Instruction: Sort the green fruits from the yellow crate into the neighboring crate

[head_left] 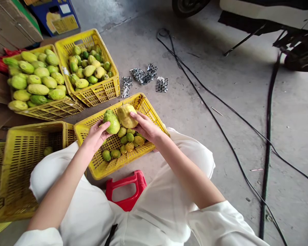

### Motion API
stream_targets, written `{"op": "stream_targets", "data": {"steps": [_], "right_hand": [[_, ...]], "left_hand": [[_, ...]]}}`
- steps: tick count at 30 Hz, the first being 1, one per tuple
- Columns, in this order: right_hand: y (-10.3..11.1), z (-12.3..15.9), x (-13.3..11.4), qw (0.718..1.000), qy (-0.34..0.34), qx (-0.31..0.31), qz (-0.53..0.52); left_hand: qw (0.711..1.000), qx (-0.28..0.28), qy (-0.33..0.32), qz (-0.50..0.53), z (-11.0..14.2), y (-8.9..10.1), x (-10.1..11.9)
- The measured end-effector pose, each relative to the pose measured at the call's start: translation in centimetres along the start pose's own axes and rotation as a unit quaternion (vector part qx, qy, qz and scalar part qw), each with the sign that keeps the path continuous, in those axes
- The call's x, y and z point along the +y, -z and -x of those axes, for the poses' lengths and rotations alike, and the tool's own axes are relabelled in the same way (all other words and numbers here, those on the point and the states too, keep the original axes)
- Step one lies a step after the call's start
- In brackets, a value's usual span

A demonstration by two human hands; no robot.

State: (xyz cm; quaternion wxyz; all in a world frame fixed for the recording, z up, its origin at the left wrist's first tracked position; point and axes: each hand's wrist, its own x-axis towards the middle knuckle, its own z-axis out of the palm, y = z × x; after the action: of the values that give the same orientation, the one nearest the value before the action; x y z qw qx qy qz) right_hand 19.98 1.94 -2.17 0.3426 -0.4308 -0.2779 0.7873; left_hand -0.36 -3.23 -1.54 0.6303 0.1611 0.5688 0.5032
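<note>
My left hand (96,135) grips a green fruit (112,122). My right hand (146,127) holds a larger yellow fruit (125,115). Both fruits are held side by side, touching, just above a yellow plastic crate (143,102) that lies between my knees. Several small green and yellowish fruits (128,138) lie in the crate under my hands. I sit on a red stool (125,191), in white clothes.
Two more yellow crates full of green-yellow fruit, one at the far left (56,109) and one beside it (102,90). A nearly empty yellow crate (20,164) stands at my left. Foil wrappers (143,75) and black cables (220,130) lie on the concrete floor. Cardboard boxes at top left.
</note>
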Motion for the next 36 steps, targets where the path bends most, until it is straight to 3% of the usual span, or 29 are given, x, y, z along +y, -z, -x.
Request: {"op": "stream_targets", "data": {"steps": [4,13,19,25,31,36], "right_hand": [[-0.1,0.3,-0.4,1.000,0.000,-0.022,0.002],[0.7,-0.2,-0.3,0.999,0.004,0.052,0.017],[0.4,-0.1,-0.6,0.999,0.002,0.038,0.014],[0.5,0.2,-0.8,1.000,-0.002,0.017,0.017],[0.6,-0.1,-0.7,0.999,0.010,0.015,0.029],[0.5,-0.3,-0.2,0.999,-0.002,0.047,0.016]], "left_hand": [[1.000,0.004,0.011,0.016,0.2,-0.3,0.2],[0.998,0.059,0.017,0.033,-0.8,0.3,0.6],[0.997,0.059,0.013,0.041,-0.8,0.3,0.8],[0.999,0.016,0.015,0.034,-0.7,0.7,0.9],[0.999,0.031,0.016,0.039,-0.8,0.5,1.0],[0.995,0.056,0.026,0.072,-0.6,-0.2,0.9]]}}
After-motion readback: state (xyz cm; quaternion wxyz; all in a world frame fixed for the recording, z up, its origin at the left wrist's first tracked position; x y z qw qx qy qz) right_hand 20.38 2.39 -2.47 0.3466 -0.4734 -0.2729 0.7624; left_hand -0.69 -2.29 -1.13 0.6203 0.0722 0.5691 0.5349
